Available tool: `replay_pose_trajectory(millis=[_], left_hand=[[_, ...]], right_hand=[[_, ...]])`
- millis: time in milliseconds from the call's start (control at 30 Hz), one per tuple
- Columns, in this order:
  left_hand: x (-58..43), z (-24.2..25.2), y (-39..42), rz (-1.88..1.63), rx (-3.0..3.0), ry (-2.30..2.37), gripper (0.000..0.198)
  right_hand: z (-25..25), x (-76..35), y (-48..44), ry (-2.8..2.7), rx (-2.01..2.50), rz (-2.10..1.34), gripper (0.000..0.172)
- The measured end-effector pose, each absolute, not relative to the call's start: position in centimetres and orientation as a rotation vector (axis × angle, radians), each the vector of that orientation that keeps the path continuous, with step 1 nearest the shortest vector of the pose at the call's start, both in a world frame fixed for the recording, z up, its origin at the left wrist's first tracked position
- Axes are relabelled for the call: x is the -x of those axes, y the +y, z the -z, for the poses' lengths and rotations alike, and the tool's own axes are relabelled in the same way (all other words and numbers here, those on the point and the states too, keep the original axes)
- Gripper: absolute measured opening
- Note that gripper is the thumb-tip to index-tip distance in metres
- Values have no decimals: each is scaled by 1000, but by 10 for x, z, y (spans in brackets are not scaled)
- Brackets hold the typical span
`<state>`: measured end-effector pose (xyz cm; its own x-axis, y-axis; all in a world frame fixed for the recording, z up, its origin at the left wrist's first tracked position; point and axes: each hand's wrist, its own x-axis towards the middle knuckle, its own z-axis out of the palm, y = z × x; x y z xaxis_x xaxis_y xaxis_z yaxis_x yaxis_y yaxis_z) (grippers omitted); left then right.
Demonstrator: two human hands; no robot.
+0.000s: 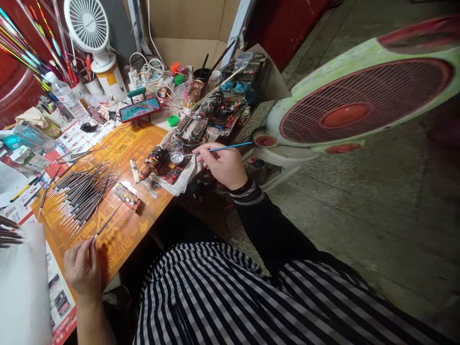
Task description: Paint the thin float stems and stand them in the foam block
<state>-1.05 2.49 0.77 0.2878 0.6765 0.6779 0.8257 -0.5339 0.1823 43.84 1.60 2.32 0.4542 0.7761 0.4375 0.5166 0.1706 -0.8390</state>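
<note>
My right hand (224,165) pinches a thin paintbrush (233,145) with a blue handle. The brush's tip end reaches a small round dish (177,157) of pale liquid among paint-stained tools. Near the table's front edge, my left hand (83,266) pinches the end of a slim dark fishing float (105,223). The float's far thin end slants up to a paint-spattered block (128,197). Behind it lies a heap of similar dark floats (84,191) with thin pale tips. A grey-white cloth (182,182) hangs over the table edge under the dish.
A small white fan (89,26) and a phone on a stand (140,110) stand at the back. A water bottle (66,96) is at the left. The large floor fan (345,115) stands close on the right. Paint-crusted jars and tools crowd the right edge.
</note>
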Motion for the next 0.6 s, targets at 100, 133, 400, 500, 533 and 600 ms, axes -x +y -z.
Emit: replay_pose_trajectory(millis=[100,133,400,500,533,600], left_hand=[[9,-9,24,1073,2365,-1385,10],[9,-9,23,1075,2366,-1402,11],[6,-7,13,973,2388,-1574,16],[7,-5,10,971,2397,-1576,16],[7,-5,10,979,2401,-1554,16],[7,-4,9,986,2406,-1510,16]], right_hand=[[-23,-436,9,-1144,1464,-265,35],[-23,-432,6,-1126,1445,-267,34],[10,-340,-18,-1557,1053,-221,24],[30,-298,-15,-1790,775,-108,41],[36,-287,-12,-1798,718,-71,46],[45,-271,-5,-1786,680,-12,53]])
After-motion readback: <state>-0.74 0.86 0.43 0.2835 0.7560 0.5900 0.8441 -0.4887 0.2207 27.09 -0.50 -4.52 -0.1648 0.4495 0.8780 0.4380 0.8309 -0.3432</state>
